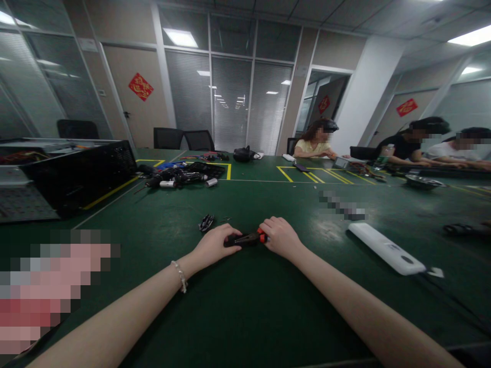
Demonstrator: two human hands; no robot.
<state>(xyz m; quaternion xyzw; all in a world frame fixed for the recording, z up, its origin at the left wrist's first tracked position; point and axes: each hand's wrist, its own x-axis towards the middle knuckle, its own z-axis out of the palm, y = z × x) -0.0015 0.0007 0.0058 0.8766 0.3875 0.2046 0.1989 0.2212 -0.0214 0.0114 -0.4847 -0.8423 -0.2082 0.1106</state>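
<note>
Over the green table (249,312), both of my hands are held close together. My left hand (215,245), with a beaded bracelet at its wrist, is closed on a small black part (232,240); its exact kind does not show. My right hand (282,237) is wrapped round the orange and black handles of a pair of pliers (251,238). The pliers' jaws point left and meet the black part; whether they grip it I cannot tell. Just beyond my left hand lies a small dark, ribbed piece (207,222), with tiny bits beside it.
At left stands an open black computer case (80,176). A pile of cables and tools (184,174) lies further back. To my right are a white power strip (385,248) with a cord and a metal dish (424,181). Several people sit along the far right side.
</note>
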